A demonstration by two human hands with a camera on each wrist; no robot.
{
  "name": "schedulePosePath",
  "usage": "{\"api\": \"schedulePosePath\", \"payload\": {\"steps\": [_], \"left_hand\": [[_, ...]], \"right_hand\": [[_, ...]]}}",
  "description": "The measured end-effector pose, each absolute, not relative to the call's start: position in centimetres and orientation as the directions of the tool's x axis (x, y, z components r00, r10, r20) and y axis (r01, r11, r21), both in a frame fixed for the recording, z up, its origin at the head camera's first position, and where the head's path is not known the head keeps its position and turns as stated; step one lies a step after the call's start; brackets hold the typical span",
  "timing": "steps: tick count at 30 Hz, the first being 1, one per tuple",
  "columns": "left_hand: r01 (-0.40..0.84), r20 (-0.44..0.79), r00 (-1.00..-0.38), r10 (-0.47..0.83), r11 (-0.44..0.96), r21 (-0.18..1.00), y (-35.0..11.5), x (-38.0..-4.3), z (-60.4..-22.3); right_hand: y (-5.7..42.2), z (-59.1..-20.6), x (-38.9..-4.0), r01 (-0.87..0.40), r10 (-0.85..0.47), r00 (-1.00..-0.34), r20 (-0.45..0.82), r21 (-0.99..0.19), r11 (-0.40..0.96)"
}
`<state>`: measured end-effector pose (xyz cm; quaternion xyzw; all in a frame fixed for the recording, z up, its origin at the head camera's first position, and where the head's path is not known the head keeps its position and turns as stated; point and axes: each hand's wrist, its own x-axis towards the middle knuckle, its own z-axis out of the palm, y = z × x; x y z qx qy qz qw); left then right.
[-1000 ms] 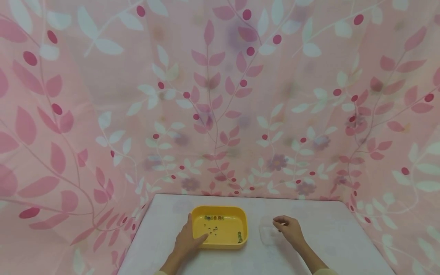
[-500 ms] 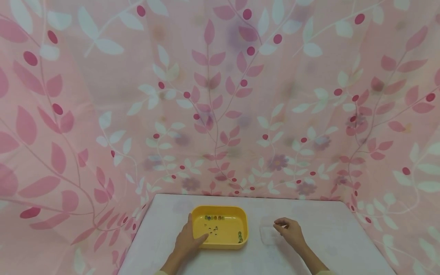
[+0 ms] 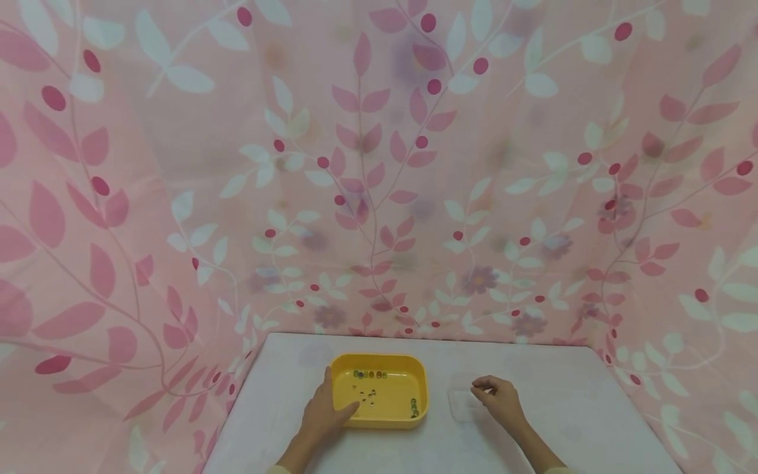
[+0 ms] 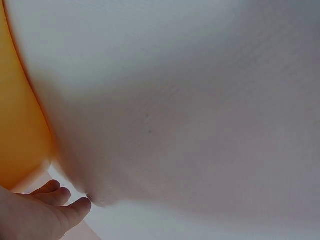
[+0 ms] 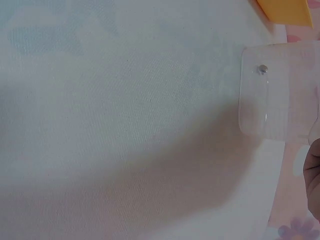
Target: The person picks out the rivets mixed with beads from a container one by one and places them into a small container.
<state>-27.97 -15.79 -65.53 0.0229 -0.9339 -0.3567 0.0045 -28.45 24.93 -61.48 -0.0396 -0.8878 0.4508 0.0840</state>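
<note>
My left hand (image 3: 322, 413) holds the left side of a yellow tray (image 3: 379, 423), thumb over the rim, fingers along the outer wall. In the left wrist view its fingers (image 4: 54, 194) lie beside the yellow wall (image 4: 20, 120). A row of coloured, glassy beads (image 3: 370, 374) lines the tray's far side. A few green ones (image 3: 414, 408) sit at the right, and several tiny shiny pieces (image 3: 370, 394) lie mid-left. My right hand (image 3: 499, 399) is above a clear plastic box (image 3: 458, 411), thumb and forefinger together; anything between them is too small to see.
One small metallic piece (image 5: 262, 69) shows within the clear box in the right wrist view. Both containers stand on a white-covered table (image 3: 533, 362). Pink leaf-patterned cloth (image 3: 379, 197) hangs behind and at both sides of it.
The view has shifted very slightly. My hands, the tray and the clear box keep their places.
</note>
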Motion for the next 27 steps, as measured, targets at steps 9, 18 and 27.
{"api": "schedulePosePath", "payload": {"steps": [9, 18, 27], "left_hand": [[-0.038, -0.002, -0.999, -0.05, 0.746, 0.664, -15.85, -27.83, -65.2], [-0.042, -0.006, -0.999, -0.051, 0.748, 0.663, -15.87, -27.81, -65.04], [-0.048, -0.014, -0.999, -0.052, 0.744, 0.666, -15.78, -27.81, -64.98]], "right_hand": [[24.79, -61.51, -28.27, 0.003, 0.159, -0.98, 0.116, -0.799, 0.601], [24.76, -61.78, -28.34, -0.009, 0.155, -0.98, 0.124, -0.808, 0.589], [24.77, -61.6, -28.22, -0.006, 0.158, -0.98, 0.12, -0.813, 0.583]]}}
